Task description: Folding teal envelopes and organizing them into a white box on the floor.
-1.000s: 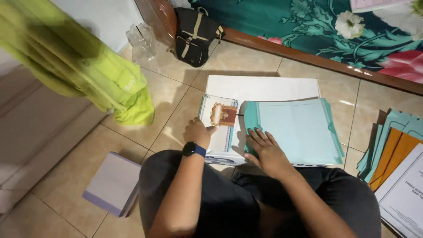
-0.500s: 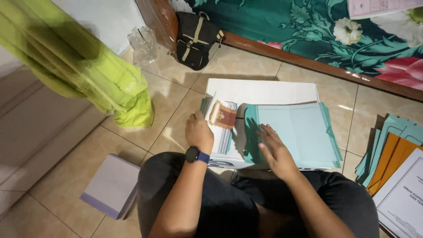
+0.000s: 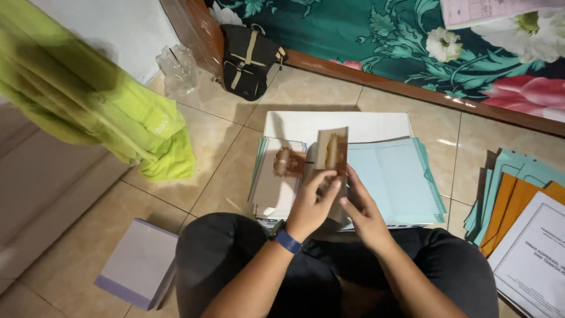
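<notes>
Near the middle of the tiled floor, just beyond the person's crossed legs, both hands meet on a small brown-printed card (image 3: 332, 151); the left hand (image 3: 312, 203), a blue watch (image 3: 287, 240) on its wrist, pinches the card's lower edge between thumb and fingers, and the right hand (image 3: 362, 209) closes against the same edge from the right, so the card stands upright and tilted a little to the left; what is printed on it is too blurred to make out; left of the card a second brownish piece (image 3: 289, 163) lies on a white spiral-bound pad (image 3: 272, 191), its shape unclear; right of the hands a pale blue folder (image 3: 397, 176) lies flat over a white board (image 3: 335, 125), and the hands hide the folder's near left corner; at the right edge a fan of blue and orange folders (image 3: 509, 191) under a white printed sheet (image 3: 532, 259) is cut off by the frame; at the far side a black backpack (image 3: 250, 59) leans against a wooden bed frame (image 3: 412, 88), a crumpled clear plastic bag (image 3: 176, 68) just left of it; a lime-green cloth (image 3: 100, 106) hangs blurred at the left; a pale lilac box (image 3: 138, 268) sits near left, beside the knee.
</notes>
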